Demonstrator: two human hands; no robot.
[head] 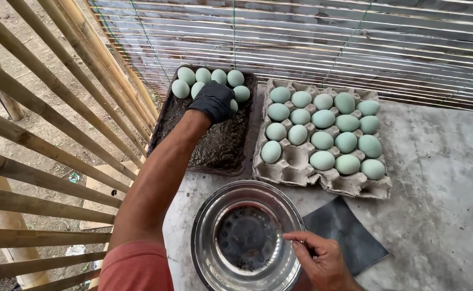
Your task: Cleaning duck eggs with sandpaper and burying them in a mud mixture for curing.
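— Left hand (213, 100), in a black glove, reached out over the far end of the dark tray (204, 145), fingers curled down onto a pale green egg (233, 105). Gloved, probably, to keep the wet dark mud off the skin.

— Closed on that egg, then?

— Wrapped round it, as far as can be told; most of the egg hidden under the glove. Set down beside the other coated-tray eggs (204, 75), packed tight in rows at the back so as to fill the mud bed from the far edge inward.

— And the right hand (322, 258)?

— Bare, pinching the near rim of the steel bowl (245, 237), likely steadying it. Bowl nearly empty, only a dark film at the bottom.

— Remaining eggs?

— Sitting upright in the grey pulp carton (296, 167), just right of the tray, cups keeping them apart. Several near-left cups vacant. All on the grey bench (441, 178), with a dark flat sheet (349, 237) tucked partly under the bowl.
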